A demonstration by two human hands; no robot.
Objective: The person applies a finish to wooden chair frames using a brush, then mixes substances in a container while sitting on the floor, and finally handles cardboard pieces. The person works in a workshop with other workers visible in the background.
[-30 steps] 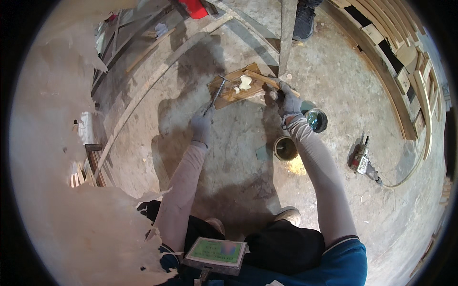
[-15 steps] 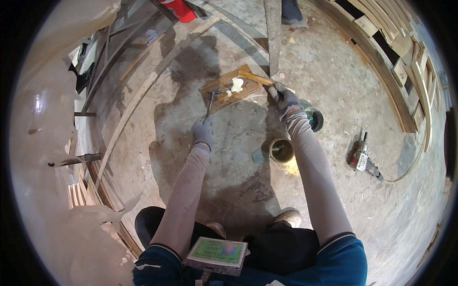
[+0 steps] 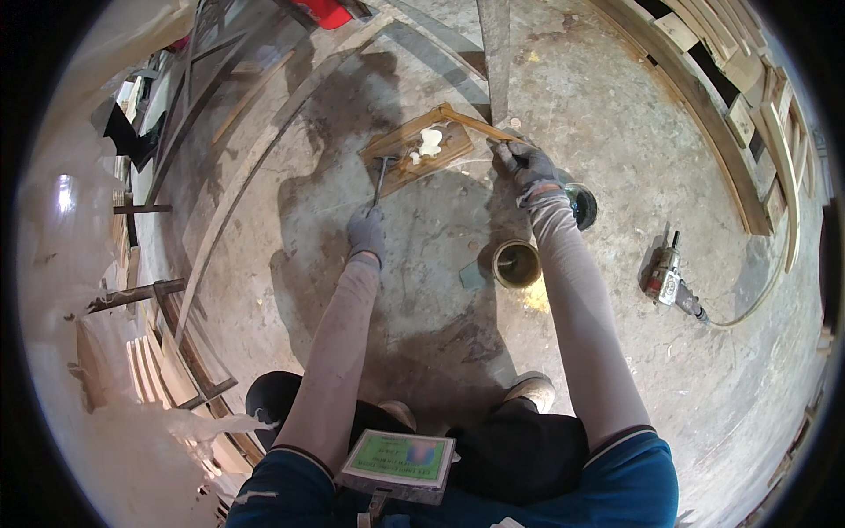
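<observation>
Wooden panel [image 3: 414, 151] lies flat on the concrete floor [image 3: 422, 264], ahead of the person, with a white blob [image 3: 429, 141] on its face. Left hand [image 3: 365, 231], gloved, has its grip closed around a hammer [image 3: 381, 176] whose head rests on the panel. Right hand [image 3: 525, 163], gloved, grips a thin wooden strip [image 3: 475, 128] at the panel's right edge. A brass-coloured tin [image 3: 516, 263] stands near the right forearm; a power tool [image 3: 666, 277] lies well apart.

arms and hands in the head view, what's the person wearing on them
Both arms are covered by long, snug, pale beige sleeves that reach the wrists. Short blue shirt sleeves with a thin white trim overlap them at the upper arms. The left hand and the right hand each wear a grey work glove.
</observation>
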